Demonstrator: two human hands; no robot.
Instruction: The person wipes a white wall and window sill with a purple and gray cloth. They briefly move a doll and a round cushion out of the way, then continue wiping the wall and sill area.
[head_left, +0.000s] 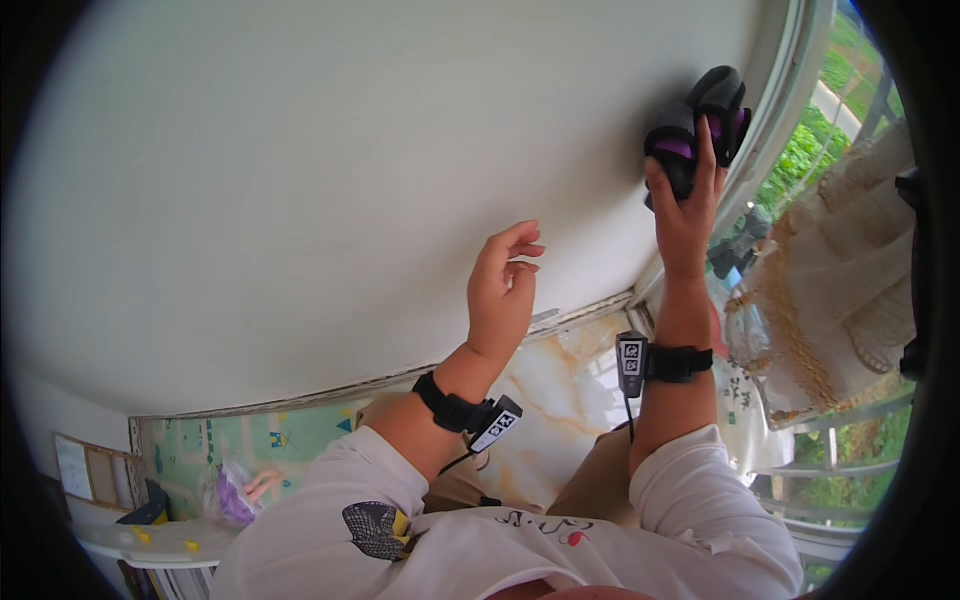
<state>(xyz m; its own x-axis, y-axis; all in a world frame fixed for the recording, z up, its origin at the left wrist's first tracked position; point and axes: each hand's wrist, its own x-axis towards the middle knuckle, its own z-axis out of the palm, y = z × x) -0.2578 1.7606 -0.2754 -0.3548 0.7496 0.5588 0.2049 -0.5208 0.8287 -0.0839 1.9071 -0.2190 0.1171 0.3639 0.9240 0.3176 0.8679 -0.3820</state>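
My right hand (686, 199) grips a pair of dark grey and black slippers (673, 127) with purple insides, high at the right by the white wall (315, 187). The thumb and fingers wrap the near one, and a finger reaches up between the two. Whether the slippers touch the wall or something fixed there, I cannot tell. My left hand (506, 289) holds nothing. Its fingers are loosely bent and apart, in front of the lower wall. Each wrist carries a black strap with a small device on it.
A barred window (795, 142) runs down the right side, with a bunched beige cloth item (832, 277) beside it. Below lie a marbled floor (555, 390) and a green patterned mat (300, 439). A doll in purple (238, 495) is near a white shelf top (165, 541) at lower left.
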